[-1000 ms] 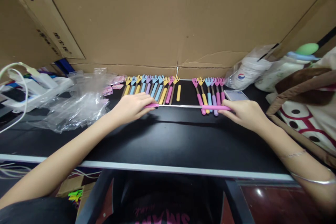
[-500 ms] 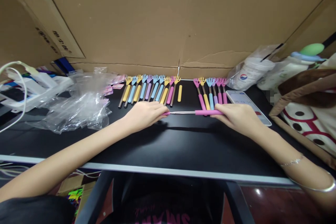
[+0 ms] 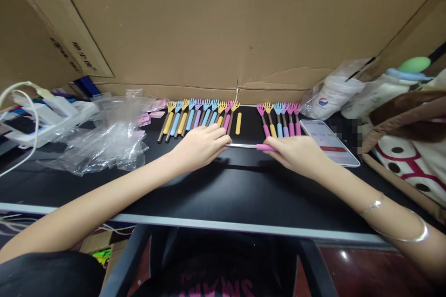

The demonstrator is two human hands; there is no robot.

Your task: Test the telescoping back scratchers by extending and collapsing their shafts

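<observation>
A telescopic back scratcher (image 3: 249, 146) with a pink handle and a steel rod lies crosswise on the black table (image 3: 223, 185). My left hand (image 3: 202, 146) pinches its claw end, fingers closed. My right hand (image 3: 296, 153) grips the pink handle. Only a short length of rod shows between the hands. Behind my left hand lies a row of several scratchers (image 3: 195, 118) in yellow, blue, purple and pink. A smaller row of scratchers (image 3: 280, 118) lies behind my right hand.
A phone (image 3: 329, 141) with a lit screen lies to the right of my right hand. Crumpled clear plastic bags (image 3: 104, 137) sit at the left, white cables and boxes (image 3: 38, 116) beyond them. A cardboard wall (image 3: 223, 28) backs the table. Bags and a cup (image 3: 331, 93) crowd the right.
My hands have come together, and the steel rod between them has shortened from a long span to a short stub. The right hand slid left, away from the phone.
</observation>
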